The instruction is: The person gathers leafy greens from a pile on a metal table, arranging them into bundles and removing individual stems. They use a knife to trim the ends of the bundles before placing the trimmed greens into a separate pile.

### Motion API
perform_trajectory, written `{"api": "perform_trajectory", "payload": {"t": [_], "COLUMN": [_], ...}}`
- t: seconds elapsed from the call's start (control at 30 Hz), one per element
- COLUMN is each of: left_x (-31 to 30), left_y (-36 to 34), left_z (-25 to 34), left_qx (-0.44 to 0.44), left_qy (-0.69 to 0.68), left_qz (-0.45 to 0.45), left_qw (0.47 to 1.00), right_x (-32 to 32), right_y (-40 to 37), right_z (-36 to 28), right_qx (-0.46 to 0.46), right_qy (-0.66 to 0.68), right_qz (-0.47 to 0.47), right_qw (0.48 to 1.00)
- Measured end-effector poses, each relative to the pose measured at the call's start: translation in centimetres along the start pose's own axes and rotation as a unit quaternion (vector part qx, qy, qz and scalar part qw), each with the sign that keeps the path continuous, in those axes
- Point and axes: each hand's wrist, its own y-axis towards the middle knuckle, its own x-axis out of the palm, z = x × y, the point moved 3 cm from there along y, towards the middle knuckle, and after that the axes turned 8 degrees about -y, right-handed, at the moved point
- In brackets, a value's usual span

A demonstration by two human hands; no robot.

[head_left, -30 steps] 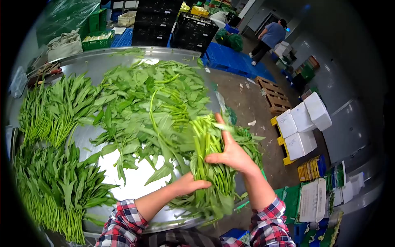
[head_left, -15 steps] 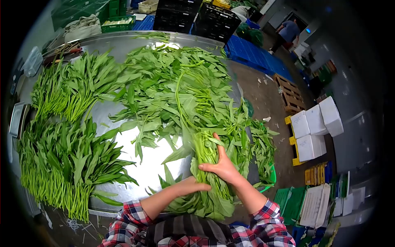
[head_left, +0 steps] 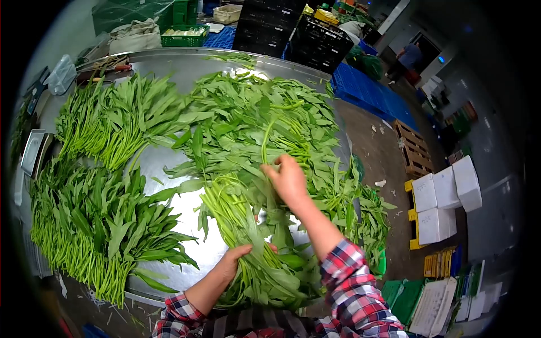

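Observation:
My left hand [head_left: 234, 260] is wrapped round a bunch of water spinach [head_left: 228, 205], its pale stems fanning up and left and its leaves hanging toward my body. Some of the left fingers are hidden behind the bunch. Above and to the right of it, my right hand [head_left: 288, 181] pinches at the lower end of a long curved water spinach stem [head_left: 266, 141]. Beneath and beyond that hand spreads a loose heap of water spinach [head_left: 225, 121] on the metal table [head_left: 169, 211].
Two sorted piles of water spinach, a far one [head_left: 115, 121] and a near one [head_left: 96, 225], lie at the left. Black crates [head_left: 265, 28] stand behind the table. White boxes [head_left: 437, 222] and a wooden pallet [head_left: 414, 147] are on the floor at right. A person [head_left: 408, 56] is farther back.
My right hand has left the bunch and moved up to the long stem. My left hand has taken hold of the bunch, which now tilts left. The whole view has shifted slightly.

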Motion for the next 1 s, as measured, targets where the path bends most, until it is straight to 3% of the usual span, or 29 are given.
{"api": "perform_trajectory", "payload": {"t": [0.07, 0.13, 0.17, 0.23, 0.33, 0.4, 0.47, 0.5, 0.6, 0.63, 0.7, 0.73, 0.8, 0.87, 1.0], "left_x": [-0.4, 0.1, 0.2, 0.1, 0.4, 0.5, 0.5, 0.3, -1.3, -1.8, -2.2, -2.4, -2.0, -0.7, 0.0], "left_y": [0.4, 0.6, 0.6, 0.8, 1.4, 1.4, 0.8, 0.5, 0.0, 0.1, 0.0, -0.3, -0.5, -0.4, 0.0], "left_z": [0.6, 1.5, 1.9, 2.2, 2.3, 2.5, 3.4, 3.6, 3.0, 3.0, 3.4, 3.4, 3.3, 3.2, 0.1], "left_qx": [0.021, 0.050, 0.052, 0.040, 0.038, 0.042, 0.056, 0.062, 0.064, 0.072, 0.084, 0.086, 0.084, 0.109, 0.046], "left_qy": [0.003, 0.015, 0.044, -0.002, -0.028, -0.035, -0.013, -0.019, -0.085, -0.078, -0.070, -0.070, -0.075, -0.042, -0.109], "left_qz": [-0.028, -0.059, -0.068, -0.070, -0.088, -0.094, -0.085, -0.085, -0.063, -0.062, -0.072, -0.083, -0.089, -0.102, -0.105], "left_qw": [0.999, 0.997, 0.995, 0.997, 0.995, 0.994, 0.995, 0.994, 0.992, 0.992, 0.991, 0.990, 0.990, 0.988, 0.987], "right_x": [3.7, 6.8, 5.9, 4.8, 3.7, 4.8, 5.4, 6.2, 7.7, 7.4, 3.8, -1.1, -7.0, -10.3, -8.7], "right_y": [0.7, 1.6, 1.8, 1.4, 0.3, 0.2, 0.2, 0.3, 0.3, 0.5, 0.1, -1.3, -4.1, -8.3, -18.5], "right_z": [0.2, 3.2, 3.6, 4.3, 1.5, 1.2, 1.4, 2.3, 4.9, 6.0, 5.9, 3.4, 2.1, 1.3, -1.5], "right_qx": [-0.017, -0.021, 0.045, 0.051, 0.058, 0.001, -0.007, 0.021, 0.005, 0.026, 0.070, 0.075, 0.122, 0.118, 0.043], "right_qy": [-0.033, 0.060, 0.162, 0.168, 0.028, -0.035, -0.017, 0.007, 0.069, 0.158, 0.381, 0.444, 0.429, 0.379, 0.244], "right_qz": [0.047, 0.044, -0.017, -0.013, -0.075, 0.002, 0.012, -0.012, 0.046, 0.072, 0.101, 0.086, 0.083, 0.013, -0.056], "right_qw": [0.998, 0.997, 0.986, 0.984, 0.995, 0.999, 1.000, 1.000, 0.997, 0.984, 0.916, 0.888, 0.891, 0.918, 0.967]}}
